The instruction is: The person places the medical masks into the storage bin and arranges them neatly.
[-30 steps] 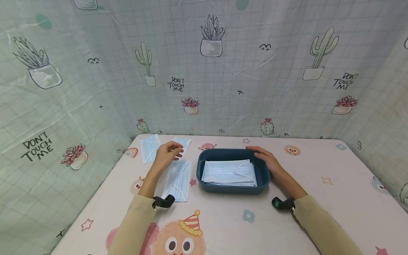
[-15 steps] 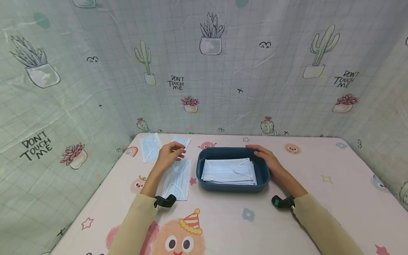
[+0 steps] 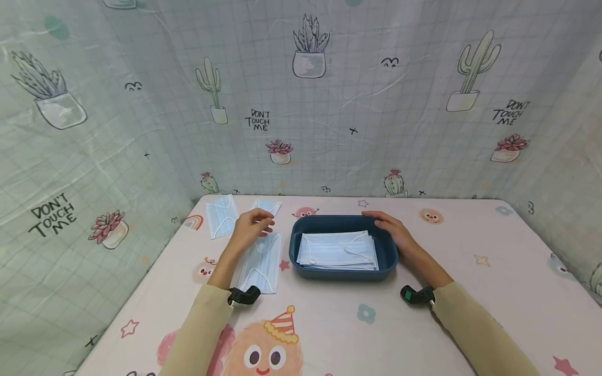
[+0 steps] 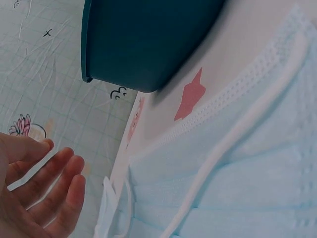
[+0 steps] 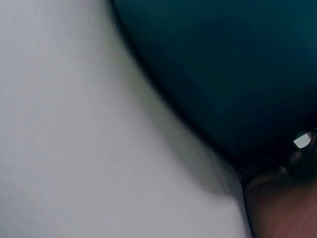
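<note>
My left hand (image 3: 251, 228) hovers over the table's left side with loosely bent fingers, holding nothing. Beneath it lies a light blue face mask (image 3: 264, 266), its ear loops on top; it fills much of the left wrist view. Two more masks lie farther back, a face mask (image 3: 221, 215) at the left and a partly hidden face mask (image 3: 269, 206) behind the hand. With my right hand (image 3: 394, 233) I grip the far right corner of a dark blue bin (image 3: 343, 274), thumb inside the wall. A stack of face masks (image 3: 336, 249) lies flat in the bin.
The table (image 3: 329, 324) wears a pink cloth printed with cartoon figures and stars. A grid-patterned curtain (image 3: 324, 115) with printed cacti rises behind it and along both sides. Each wrist carries a small black camera, the left camera (image 3: 245, 295) close over the near mask.
My left hand shifts slightly right, then holds still above the masks. My right hand stays on the bin's corner. The head view tilts a little.
</note>
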Demonstrator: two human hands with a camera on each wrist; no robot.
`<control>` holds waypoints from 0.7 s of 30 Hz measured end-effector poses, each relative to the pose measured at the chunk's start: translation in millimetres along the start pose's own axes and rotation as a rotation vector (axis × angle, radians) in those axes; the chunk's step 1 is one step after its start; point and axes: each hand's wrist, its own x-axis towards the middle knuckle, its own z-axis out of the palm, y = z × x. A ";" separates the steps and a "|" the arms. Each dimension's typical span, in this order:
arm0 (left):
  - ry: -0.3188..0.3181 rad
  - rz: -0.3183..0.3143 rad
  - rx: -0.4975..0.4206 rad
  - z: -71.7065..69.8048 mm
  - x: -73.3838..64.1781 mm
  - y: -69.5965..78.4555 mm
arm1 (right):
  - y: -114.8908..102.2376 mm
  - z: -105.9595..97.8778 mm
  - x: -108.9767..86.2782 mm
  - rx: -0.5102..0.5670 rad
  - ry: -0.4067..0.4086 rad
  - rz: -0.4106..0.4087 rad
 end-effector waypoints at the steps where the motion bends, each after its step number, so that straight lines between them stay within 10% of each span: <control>1: -0.005 0.001 0.001 0.4 0.3 -0.7 | 0.2 0.0 -0.4 0.000 0.001 0.000; 21: -0.064 0.001 0.025 22.4 0.4 -9.7 | -0.2 2.1 0.8 0.000 0.010 -0.002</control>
